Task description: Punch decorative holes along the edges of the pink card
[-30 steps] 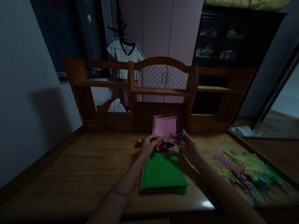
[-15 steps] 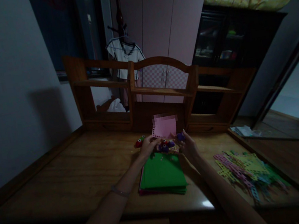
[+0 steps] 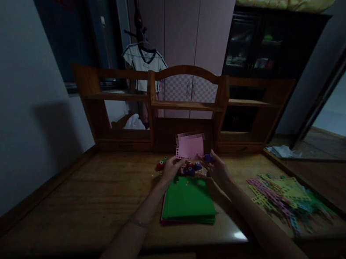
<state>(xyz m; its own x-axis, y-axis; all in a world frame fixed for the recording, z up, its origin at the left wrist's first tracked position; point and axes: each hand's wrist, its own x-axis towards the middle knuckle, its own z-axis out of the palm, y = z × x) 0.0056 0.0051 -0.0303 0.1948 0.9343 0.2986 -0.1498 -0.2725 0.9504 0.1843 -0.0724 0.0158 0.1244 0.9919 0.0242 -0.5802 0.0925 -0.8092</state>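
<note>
I note my left hand (image 3: 170, 168) pinching the pink sheet (image 3: 191, 148) upright above the green stack (image 3: 187, 200) on the worktop (image 3: 83, 208), right hand (image 3: 216, 167) closing a purple punch (image 3: 209, 157) on its edge.
</note>
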